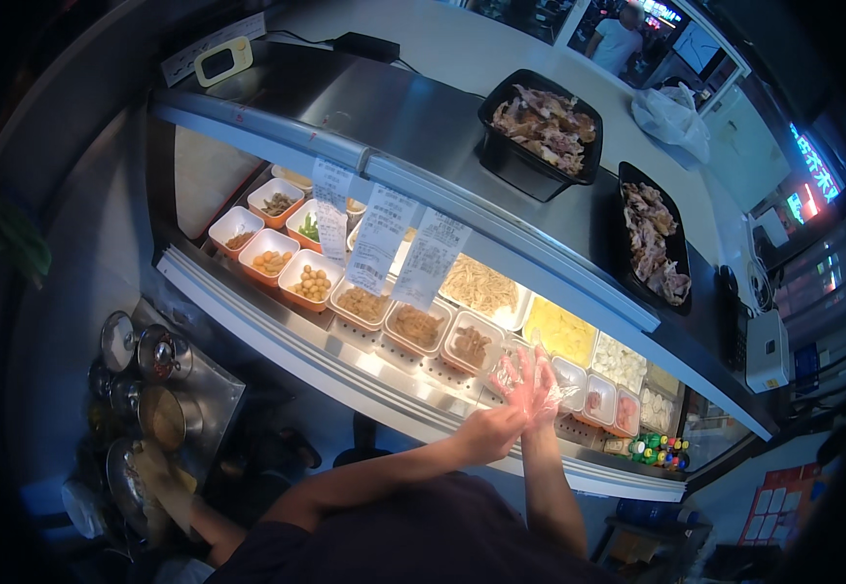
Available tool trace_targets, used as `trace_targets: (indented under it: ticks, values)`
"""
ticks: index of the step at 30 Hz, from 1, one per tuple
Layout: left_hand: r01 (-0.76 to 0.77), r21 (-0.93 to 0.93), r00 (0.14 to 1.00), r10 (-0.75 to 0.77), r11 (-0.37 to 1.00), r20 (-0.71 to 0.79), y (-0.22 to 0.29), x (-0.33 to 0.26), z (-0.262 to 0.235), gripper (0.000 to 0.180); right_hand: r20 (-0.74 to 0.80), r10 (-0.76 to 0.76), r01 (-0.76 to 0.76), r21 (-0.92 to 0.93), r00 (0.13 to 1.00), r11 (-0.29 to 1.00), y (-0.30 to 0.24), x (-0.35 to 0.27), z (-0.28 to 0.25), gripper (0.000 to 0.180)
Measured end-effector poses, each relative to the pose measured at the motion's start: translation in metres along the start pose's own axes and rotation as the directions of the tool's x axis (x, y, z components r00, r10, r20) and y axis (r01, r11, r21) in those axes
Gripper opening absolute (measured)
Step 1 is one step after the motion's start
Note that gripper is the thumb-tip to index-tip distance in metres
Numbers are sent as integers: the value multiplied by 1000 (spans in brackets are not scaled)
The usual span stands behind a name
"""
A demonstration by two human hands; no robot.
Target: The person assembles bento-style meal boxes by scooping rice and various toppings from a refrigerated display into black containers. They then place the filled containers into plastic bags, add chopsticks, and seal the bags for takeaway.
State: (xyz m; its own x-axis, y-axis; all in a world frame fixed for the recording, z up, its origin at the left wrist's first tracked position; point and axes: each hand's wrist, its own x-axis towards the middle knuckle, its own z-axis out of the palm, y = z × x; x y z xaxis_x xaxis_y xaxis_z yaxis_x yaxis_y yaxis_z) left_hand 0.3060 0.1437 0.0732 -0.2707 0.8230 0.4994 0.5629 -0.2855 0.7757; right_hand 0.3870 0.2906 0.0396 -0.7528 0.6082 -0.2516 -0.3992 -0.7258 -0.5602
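A clear disposable plastic glove loosely covers my right hand, which is raised with its fingers stretched out and apart, holding nothing. Against that wrist, my left hand is bare and closed, its fingers gripping the lower edge of the glove. Both hands hover over the front edge of a lit food display case. Just beyond them stand a white tub of brown shredded food and small tubs of pink meat. My right fingers partly hide the trays behind.
Paper receipts hang from the case's upper rail. Two black containers of meat pieces stand on the steel top. At lower left, another person's hand is by several pots. Colourful-capped bottles sit at the case's right end.
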Motion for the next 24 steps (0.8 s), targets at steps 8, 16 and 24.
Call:
trace_targets:
  ticks: [8, 16, 24]
  values:
    - [161, 77, 957, -137, 984, -257, -14, 17, -20, 7, 91, -44, 100, -957, 995, 272, 7, -7, 5, 53]
    - [1, 211, 996, -19, 977, 86, -4, 7, -15, 19, 337, 1, 322, -899, 942, -297, 15, -6, 16, 54]
    - [-8, 224, 986, -30, 975, 165, 2, 10, -20, 27, 595, 110, 515, -569, 796, -641, 15, -14, 33, 59]
